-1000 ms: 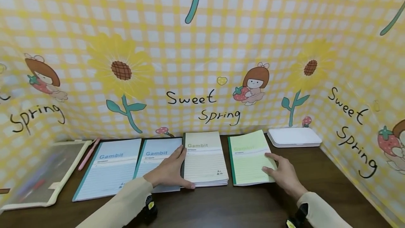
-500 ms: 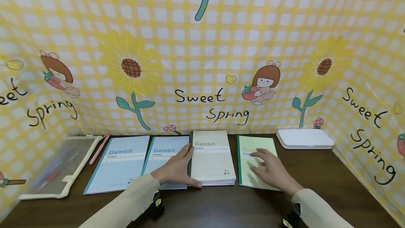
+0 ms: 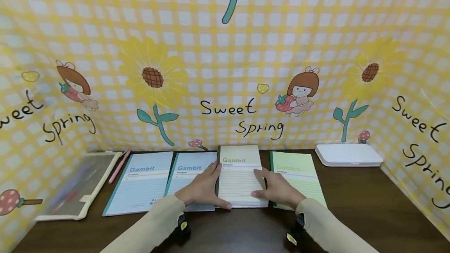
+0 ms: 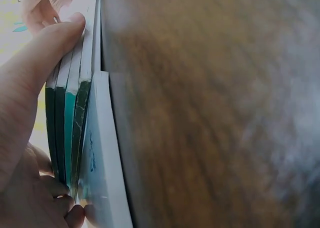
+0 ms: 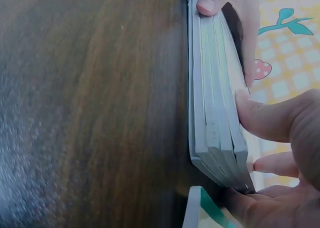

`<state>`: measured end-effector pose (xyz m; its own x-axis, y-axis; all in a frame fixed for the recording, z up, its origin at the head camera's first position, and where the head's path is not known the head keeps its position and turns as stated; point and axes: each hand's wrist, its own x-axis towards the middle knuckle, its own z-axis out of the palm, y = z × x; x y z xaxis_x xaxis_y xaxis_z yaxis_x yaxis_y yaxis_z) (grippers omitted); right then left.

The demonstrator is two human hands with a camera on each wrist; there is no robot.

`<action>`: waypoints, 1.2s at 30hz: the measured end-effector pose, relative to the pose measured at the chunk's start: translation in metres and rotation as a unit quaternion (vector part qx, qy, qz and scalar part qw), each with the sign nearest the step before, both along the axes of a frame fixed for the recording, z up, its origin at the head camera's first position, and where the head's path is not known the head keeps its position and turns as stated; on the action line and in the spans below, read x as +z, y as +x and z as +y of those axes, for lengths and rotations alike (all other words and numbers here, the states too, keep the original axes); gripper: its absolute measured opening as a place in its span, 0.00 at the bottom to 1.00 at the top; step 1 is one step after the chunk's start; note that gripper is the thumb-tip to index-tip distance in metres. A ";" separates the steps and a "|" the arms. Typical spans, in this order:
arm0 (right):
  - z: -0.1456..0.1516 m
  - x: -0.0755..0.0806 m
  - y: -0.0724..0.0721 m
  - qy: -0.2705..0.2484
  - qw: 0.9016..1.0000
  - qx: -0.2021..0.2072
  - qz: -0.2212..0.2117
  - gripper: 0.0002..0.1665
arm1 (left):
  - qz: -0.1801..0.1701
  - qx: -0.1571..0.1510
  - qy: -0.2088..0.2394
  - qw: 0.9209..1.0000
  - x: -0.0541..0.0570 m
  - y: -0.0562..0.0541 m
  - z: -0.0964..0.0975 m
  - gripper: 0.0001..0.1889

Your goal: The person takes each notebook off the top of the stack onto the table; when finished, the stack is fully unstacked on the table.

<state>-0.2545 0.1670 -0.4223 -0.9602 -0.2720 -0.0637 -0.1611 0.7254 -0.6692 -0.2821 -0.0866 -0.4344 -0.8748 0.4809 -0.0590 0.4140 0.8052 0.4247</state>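
Note:
A stack of several notebooks, topped by a cream Gambit one, lies on the dark wooden table. My left hand holds its left side: the fingers lie along the dark spines and the thumb presses the near edge. In the left wrist view the spines show dark green and teal. My right hand grips the right side, with the thumb on the top cover and other fingers down at the side edge. A green notebook lies flat just right of the stack, partly under my right forearm.
Two light-blue notebooks, a left one and one partly under my left hand, lie left of the stack. Farther left are a pink pen and a mesh zip pouch. A white case stands back right, before the checked cloth.
My right hand has let go of the green notebook's raised right side, which now lies flat, and moved left onto the stack. My left hand stays at the stack. The head view has turned left.

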 end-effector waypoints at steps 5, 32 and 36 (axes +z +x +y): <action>-0.002 -0.001 -0.001 -0.005 1.000 0.013 0.004 0.44 | -0.002 0.002 -0.005 1.000 0.001 0.000 -0.002 0.71; 0.000 -0.004 0.002 -0.027 0.999 0.034 0.005 0.44 | -0.208 0.130 0.400 0.883 0.022 -0.023 0.014 0.31; 0.011 -0.009 0.004 -0.029 0.998 0.051 0.023 0.41 | -0.179 0.143 0.404 0.886 0.021 -0.018 0.007 0.32</action>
